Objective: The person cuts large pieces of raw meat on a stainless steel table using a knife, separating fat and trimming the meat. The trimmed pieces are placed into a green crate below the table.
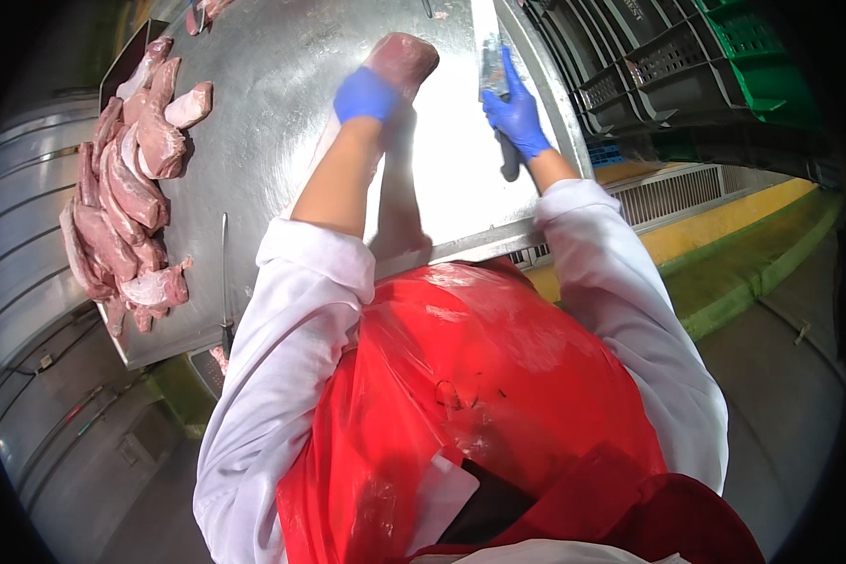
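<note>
My left hand, in a blue glove, grips the near end of a thick piece of pink meat over the metal table; its fingertips are hidden by the meat. To the right, my gloved right hand is closed around a knife. The knife's dark handle sticks out below the palm. Its broad blade points away from me, and my index finger stretches along it. The blade is apart from the meat.
Long pieces of raw meat lie heaped along the left side of the steel table. Near its front left edge lies a thin metal rod with a dark handle. Grey crates and a green crate stand beyond the right edge.
</note>
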Demonstrator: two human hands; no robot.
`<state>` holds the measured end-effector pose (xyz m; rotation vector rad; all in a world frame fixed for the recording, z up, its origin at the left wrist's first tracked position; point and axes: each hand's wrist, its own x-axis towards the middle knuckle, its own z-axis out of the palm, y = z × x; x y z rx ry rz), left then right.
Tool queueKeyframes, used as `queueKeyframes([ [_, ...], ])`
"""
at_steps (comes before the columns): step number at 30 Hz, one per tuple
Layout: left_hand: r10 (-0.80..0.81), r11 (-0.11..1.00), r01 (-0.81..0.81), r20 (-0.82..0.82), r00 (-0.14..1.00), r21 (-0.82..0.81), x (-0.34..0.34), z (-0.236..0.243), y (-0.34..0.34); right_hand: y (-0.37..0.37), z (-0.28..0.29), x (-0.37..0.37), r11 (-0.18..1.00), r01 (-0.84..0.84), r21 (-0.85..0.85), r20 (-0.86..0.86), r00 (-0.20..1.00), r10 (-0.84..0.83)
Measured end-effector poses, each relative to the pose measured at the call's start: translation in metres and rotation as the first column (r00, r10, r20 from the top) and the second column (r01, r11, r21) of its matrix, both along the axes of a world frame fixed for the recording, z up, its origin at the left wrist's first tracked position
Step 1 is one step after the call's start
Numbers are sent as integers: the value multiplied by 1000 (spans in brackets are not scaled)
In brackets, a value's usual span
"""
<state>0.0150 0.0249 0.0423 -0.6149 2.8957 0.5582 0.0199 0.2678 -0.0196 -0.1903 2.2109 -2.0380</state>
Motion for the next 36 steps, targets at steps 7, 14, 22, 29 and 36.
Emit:
queueKeyframes([
  [7, 135, 960, -105, -98, 986, 260, -6, -33, -40, -108, 8, -23, 949, -249, 196, 12, 968, 251],
  [14, 195, 901, -97, -195, 961, 422, -7, -87, -88, -69, 26, 32, 730, -624, 279, 266, 781, 565],
  [22, 66, 948, -30, -102, 993, 317, -23, -32, -61, -124, 25, -28, 766, -614, 192, 290, 781, 553],
  [29, 222, 675, -107, -62, 973, 730, -29, -16, -63, -115, 4, -10, 743, -631, 223, 284, 771, 570],
  [36, -178, 902, 233, -178, 968, 364, -33, -11, -95, -87, 27, 33, 706, -657, 265, 289, 752, 592],
])
